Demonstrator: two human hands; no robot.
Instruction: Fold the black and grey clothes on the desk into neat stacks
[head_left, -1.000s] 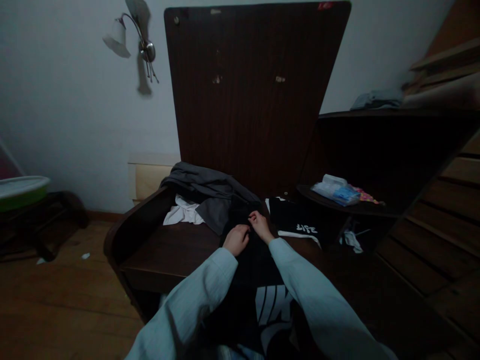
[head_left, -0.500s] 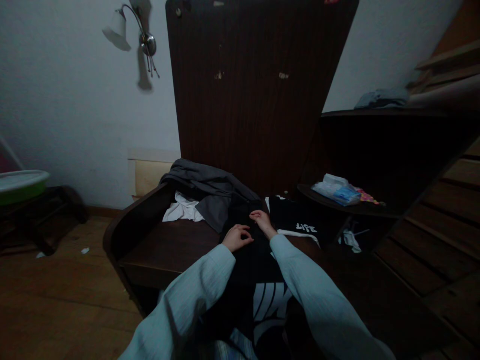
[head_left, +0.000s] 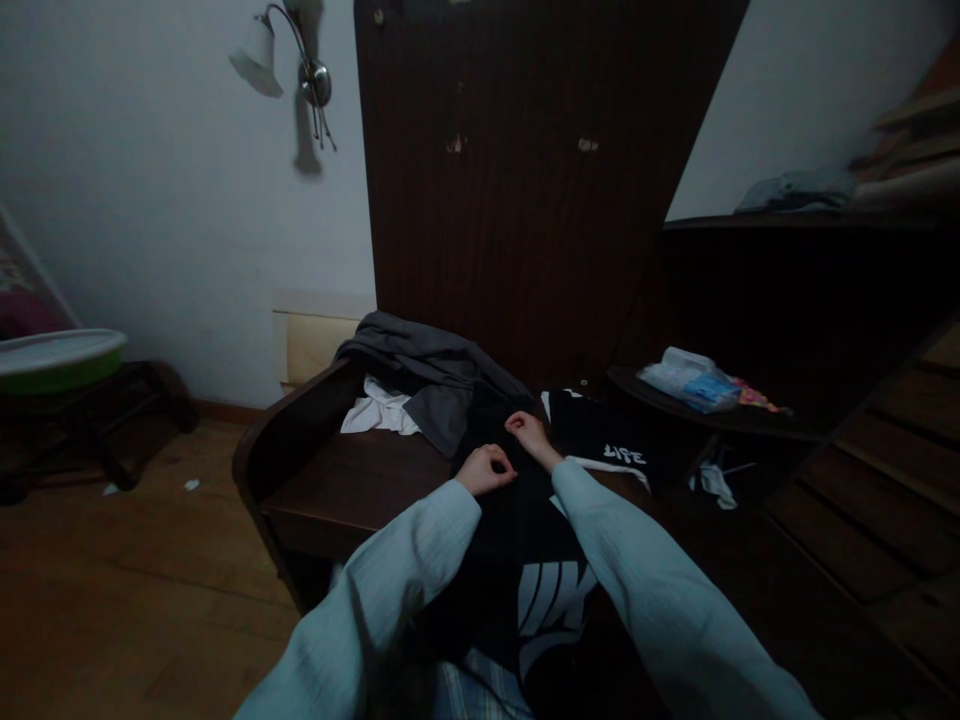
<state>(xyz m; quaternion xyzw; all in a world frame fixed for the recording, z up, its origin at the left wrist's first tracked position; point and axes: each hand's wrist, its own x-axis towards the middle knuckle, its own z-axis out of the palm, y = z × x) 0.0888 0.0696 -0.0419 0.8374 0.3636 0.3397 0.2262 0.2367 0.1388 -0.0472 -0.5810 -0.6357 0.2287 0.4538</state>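
Head view, dim light. I am working both hands over a dark garment (head_left: 517, 530), which is lying across the tabletop (head_left: 352, 475) and reaching down past its near edge, a large pale print (head_left: 551, 600) showing low on it. The left hand (head_left: 486, 470) is sitting nearer to me, its grip curling into a loose ring, thumb tip and fingertip close together. The right hand (head_left: 529, 433) is bending over the cloth slightly farther off, its grip narrowed. Dark fabric is hiding the contact, so I cannot tell whether either is pinching anything.

Handling, my judgement: I am favouring light fingertip pressure, matched edges and small moves, since this limp cloth is likely to be bunching under a heavy pull; smoothing outward seems safest.

Surroundings: a grey cloth (head_left: 431, 360) is lying rumpled just beyond the hands, apparently touching the garment's far end, a white cloth (head_left: 379, 412) showing beside it. A lettered garment (head_left: 592, 425) is crowding the right hand's outer side. Farther right, a plastic packet (head_left: 694, 380) is resting on a low shelf (head_left: 757, 422), apart from the hands. The right sleeve (head_left: 622, 560) is passing close beside the print.
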